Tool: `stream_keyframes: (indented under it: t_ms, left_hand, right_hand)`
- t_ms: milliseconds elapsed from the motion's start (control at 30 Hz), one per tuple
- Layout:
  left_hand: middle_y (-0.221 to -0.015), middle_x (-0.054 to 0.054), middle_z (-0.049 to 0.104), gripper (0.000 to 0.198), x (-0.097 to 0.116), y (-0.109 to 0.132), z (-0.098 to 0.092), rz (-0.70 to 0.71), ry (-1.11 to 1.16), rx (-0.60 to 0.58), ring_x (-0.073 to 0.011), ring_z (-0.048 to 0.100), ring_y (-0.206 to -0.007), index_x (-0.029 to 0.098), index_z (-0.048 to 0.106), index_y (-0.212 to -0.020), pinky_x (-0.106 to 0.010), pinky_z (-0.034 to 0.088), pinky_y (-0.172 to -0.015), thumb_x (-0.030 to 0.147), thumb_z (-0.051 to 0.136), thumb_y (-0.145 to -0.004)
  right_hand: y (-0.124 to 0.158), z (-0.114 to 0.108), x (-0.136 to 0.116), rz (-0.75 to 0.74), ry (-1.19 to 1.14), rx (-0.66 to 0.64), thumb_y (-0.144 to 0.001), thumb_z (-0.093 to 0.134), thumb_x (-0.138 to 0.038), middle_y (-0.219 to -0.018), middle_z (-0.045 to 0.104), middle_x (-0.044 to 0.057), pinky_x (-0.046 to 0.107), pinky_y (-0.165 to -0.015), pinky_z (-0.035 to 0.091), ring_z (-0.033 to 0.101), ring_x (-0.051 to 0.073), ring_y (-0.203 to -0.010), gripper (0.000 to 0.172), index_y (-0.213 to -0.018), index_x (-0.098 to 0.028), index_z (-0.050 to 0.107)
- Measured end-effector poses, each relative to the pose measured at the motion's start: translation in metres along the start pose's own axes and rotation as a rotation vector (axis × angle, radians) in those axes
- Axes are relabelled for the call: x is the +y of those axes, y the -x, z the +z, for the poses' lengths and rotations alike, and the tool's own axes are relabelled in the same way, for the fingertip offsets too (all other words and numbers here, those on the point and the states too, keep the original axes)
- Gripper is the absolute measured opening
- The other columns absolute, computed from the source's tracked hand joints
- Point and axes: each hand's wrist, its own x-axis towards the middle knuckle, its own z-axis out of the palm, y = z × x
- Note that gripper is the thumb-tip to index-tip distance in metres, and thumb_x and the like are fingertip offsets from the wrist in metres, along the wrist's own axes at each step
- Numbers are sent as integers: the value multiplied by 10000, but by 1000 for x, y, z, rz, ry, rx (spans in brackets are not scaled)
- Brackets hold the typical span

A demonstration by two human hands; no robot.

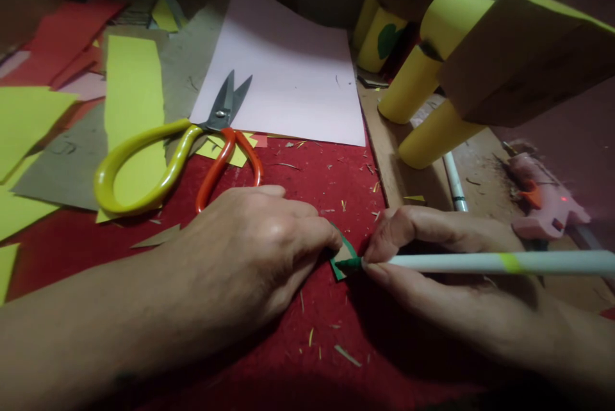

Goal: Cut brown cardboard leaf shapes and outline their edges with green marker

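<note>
A small piece of cardboard (346, 251), its edges coloured green, lies on the red surface between both hands. My left hand (264, 238) is closed over its left side, with the fingertips pressing on it; part of the piece is hidden under them. In my right hand (427, 264) is a green marker (446, 262) with a white barrel, pinched near its tip. The green tip touches the bare brown part of the piece. Just beyond my left hand lie scissors (218, 118), blades apart, with one yellow and one orange handle.
White paper (293, 72) lies at the back. Yellow paper strips (132, 84), red paper (72, 33) and grey card (67, 155) spread over the left. On the right stand yellow tubes (432, 129) with a cardboard box (528, 59), near a pink glue gun (542, 196). Paper shreds dot the red surface (269, 366).
</note>
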Motion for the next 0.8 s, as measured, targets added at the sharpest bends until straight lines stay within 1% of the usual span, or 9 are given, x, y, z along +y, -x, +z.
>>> stream_keyframes:
  t_ms: [167, 300, 367, 400, 500, 600, 700, 800]
  left_hand:
    - [-625, 36, 619, 220, 1, 1, -1, 6, 2, -1, -133, 496, -559, 190, 699, -823, -307, 322, -600, 75, 513, -830]
    - [-608, 40, 605, 225, 1, 0, -2, 15, 2, 0, -130, 481, -548, 186, 703, -831, -304, 312, -590, 66, 513, -819]
    - [-596, 47, 583, 225, 1, 0, -1, 6, 5, 1, -124, 467, -541, 196, 702, -829, -300, 299, -580, 69, 516, -822]
    - [-590, 49, 573, 221, 0, -1, -1, 7, 6, 1, -122, 463, -540, 198, 701, -824, -299, 294, -577, 72, 518, -824]
    - [-583, 48, 567, 213, 0, -1, -1, 9, 10, 3, -123, 461, -537, 197, 697, -806, -297, 291, -571, 82, 519, -828]
    - [-599, 41, 604, 216, 0, -1, -1, -18, 14, -17, -130, 476, -542, 203, 700, -795, -296, 304, -574, 94, 517, -829]
    - [-650, 29, 654, 226, 2, -1, -3, -60, 9, -56, -147, 512, -575, 213, 716, -848, -294, 336, -587, 115, 512, -838]
    - [-700, 22, 677, 240, 1, -1, -4, -87, 14, -44, -155, 532, -612, 219, 716, -922, -285, 361, -584, 132, 506, -847]
  right_hand:
    - [-2, -1, -2, -17, 32, -16, -831, 612, -163, -613, 636, -16, 155, -421, 407, 537, 86, -487, 109, -726, -186, 596]
    - [-1, -2, -3, 28, -12, -82, -836, 603, -168, -613, 650, 13, 186, -403, 408, 568, 117, -482, 133, -706, -179, 581]
    - [0, -3, -3, 80, -81, -66, -839, 620, -199, -637, 664, 26, 201, -407, 422, 593, 136, -502, 143, -703, -186, 578]
    - [0, -2, -2, 94, -110, -38, -836, 630, -208, -643, 665, 25, 203, -409, 425, 594, 138, -507, 145, -702, -193, 578]
    - [-1, 0, 0, 75, -137, 25, -827, 649, -204, -637, 653, 8, 194, -415, 422, 572, 126, -507, 138, -705, -208, 583]
    - [-1, 1, 0, 54, -135, 41, -828, 649, -202, -627, 645, 11, 190, -416, 424, 566, 123, -509, 135, -710, -203, 582]
    - [0, 1, 0, 64, -155, 41, -830, 643, -197, -637, 650, 23, 194, -414, 429, 576, 122, -502, 139, -708, -191, 578]
    - [0, 1, 0, 76, -167, 68, -824, 644, -187, -667, 662, 32, 193, -415, 428, 588, 121, -511, 132, -708, -188, 580]
